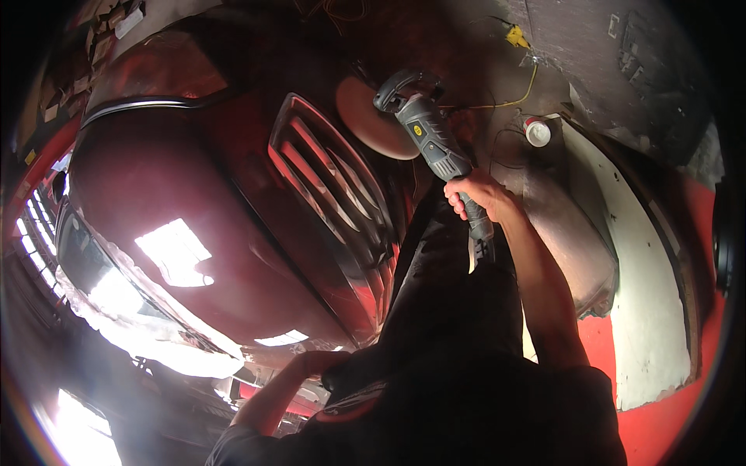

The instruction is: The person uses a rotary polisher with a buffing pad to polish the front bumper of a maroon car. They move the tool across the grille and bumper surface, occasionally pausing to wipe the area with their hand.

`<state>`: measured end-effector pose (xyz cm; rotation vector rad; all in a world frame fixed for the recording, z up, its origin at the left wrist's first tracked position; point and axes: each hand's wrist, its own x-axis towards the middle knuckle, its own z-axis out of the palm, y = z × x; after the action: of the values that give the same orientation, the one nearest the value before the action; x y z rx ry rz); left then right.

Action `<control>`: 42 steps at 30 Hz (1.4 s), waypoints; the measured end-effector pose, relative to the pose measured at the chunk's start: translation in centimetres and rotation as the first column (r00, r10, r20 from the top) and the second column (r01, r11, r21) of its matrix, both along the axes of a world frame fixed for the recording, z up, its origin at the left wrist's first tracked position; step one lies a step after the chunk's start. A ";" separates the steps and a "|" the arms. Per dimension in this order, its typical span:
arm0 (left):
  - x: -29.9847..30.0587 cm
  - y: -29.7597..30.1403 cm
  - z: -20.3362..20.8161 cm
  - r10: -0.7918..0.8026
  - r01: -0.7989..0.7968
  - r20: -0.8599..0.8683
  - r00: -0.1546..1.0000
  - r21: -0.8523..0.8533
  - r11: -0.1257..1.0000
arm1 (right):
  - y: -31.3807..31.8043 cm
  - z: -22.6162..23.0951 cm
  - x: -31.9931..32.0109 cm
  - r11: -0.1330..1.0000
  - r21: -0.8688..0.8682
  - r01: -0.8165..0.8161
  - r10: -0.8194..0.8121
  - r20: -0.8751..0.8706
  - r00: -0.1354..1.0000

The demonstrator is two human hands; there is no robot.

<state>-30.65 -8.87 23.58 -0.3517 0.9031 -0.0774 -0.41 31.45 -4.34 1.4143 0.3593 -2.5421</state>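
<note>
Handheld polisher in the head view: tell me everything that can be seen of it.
The polisher has a long grey-and-black body, apparently plastic, with vent slots and a round yellow sticker. A dark looped handle curves over its head, beside a broad, round, brownish pad. It lies slantwise, pad end away from the person, next to the slatted grille of a dark red car. The right hand grips its rear part. Whether the pad spins or touches the car is unclear.

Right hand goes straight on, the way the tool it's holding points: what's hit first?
No clear obstacle shows past the loop handle at the front of the grey power tool in the right hand; that way lies in dark shadow, so depth is unclear.
</note>
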 end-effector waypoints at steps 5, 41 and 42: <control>1.4 4.1 1.6 -0.414 0.435 -0.146 0.899 0.173 0.884 | -1.6 -0.8 0.7 1.000 -0.026 0.000 0.001 0.028 1.000; 8.0 6.1 1.1 -0.493 0.634 -0.430 0.756 0.296 0.715 | -4.1 -1.0 -0.2 0.998 -0.001 0.062 -0.062 0.014 0.998; 8.1 6.3 -0.2 -0.493 0.640 -0.438 0.752 0.302 0.707 | -4.7 -0.6 0.1 0.998 -0.018 0.055 -0.054 0.051 0.997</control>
<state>-22.52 -2.60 23.42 0.3753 1.3095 -0.4023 -0.28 26.78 -4.94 1.4978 0.2909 -2.5404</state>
